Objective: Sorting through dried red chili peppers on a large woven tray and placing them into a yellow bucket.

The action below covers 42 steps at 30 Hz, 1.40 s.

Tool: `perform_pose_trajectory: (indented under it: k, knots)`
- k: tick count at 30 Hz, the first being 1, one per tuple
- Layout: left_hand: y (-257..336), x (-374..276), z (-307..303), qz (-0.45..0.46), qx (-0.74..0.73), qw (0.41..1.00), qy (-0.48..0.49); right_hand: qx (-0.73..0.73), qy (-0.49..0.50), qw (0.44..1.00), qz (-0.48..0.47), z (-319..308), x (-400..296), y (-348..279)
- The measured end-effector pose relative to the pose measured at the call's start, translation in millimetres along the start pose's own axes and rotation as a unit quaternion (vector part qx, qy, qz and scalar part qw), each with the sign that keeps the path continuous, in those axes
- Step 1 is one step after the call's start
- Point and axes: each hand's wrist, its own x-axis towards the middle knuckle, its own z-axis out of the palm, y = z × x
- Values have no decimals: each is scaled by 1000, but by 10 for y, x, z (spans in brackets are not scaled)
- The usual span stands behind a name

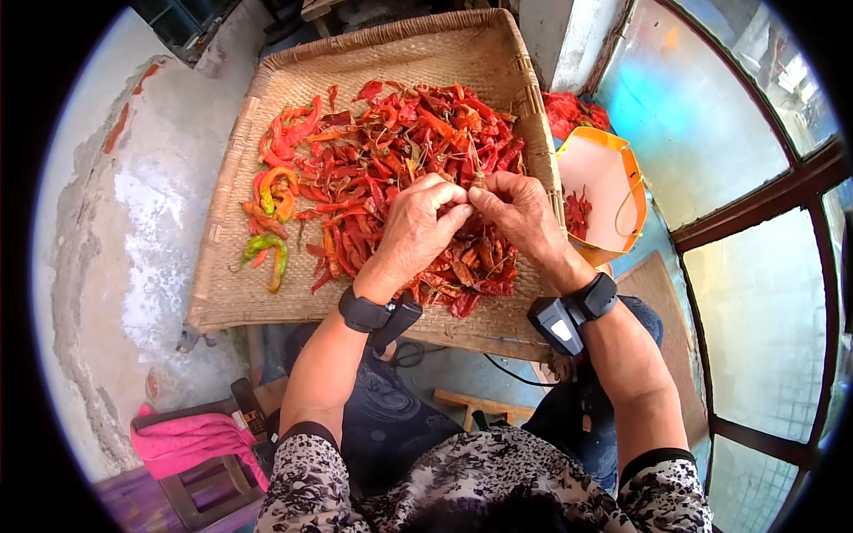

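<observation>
Dried red chili peppers [353,226] lie heaped in a shallow woven tray [230,166] before me. Over the right part of the heap, my left hand [423,220] and my right hand [516,206] meet at the fingertips. Thumb and forefinger of each are pinched together around something small, perhaps a chili stem; the fingers hide most of it. Dry stems show just above my right fingers. On the tray's left side, apart from the heap, lie orange-yellow peppers [276,190] and a green pepper [266,250]. Each wrist wears a black strap with a device.
Right of the tray stands an orange-rimmed container [636,200] with some red chilies inside. Behind it is a red bag or pile [573,113]. A glazed window frame [740,206] runs along the right, a rough wall [153,200] along the left. A pink cloth [193,443] hangs over a chair at lower left.
</observation>
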Motion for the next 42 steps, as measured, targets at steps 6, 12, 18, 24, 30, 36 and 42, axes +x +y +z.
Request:
perform_pose_trajectory:
  k: [6, 12, 18, 24, 30, 36, 42]
  knots:
    - [4, 36, -24, 30, 47, 997, -55, 307, -23, 938, 158, -376, -19, -145]
    - [-53, 35, 138, 114, 146, 982, -20, 435, 168, 877, 114, -895, 34, -156]
    - [-114, 82, 269, 124, 231, 965, -32, 2, 119, 993, 20, -820, -92, -203]
    - [-200, 74, 272, 125, 237, 963, -37, -571, -7, 810, -133, -402, -125, -143]
    - [-252, 94, 151, 63, 172, 983, 19, -400, -29, 901, -168, -555, -136, -133]
    - [-126, 100, 8, -19, -44, 996, 76, -48, 19, 998, 31, -878, -169, -395]
    - [-106, 100, 105, -4, -75, 988, 132, 482, 285, 815, 147, -990, 31, -60]
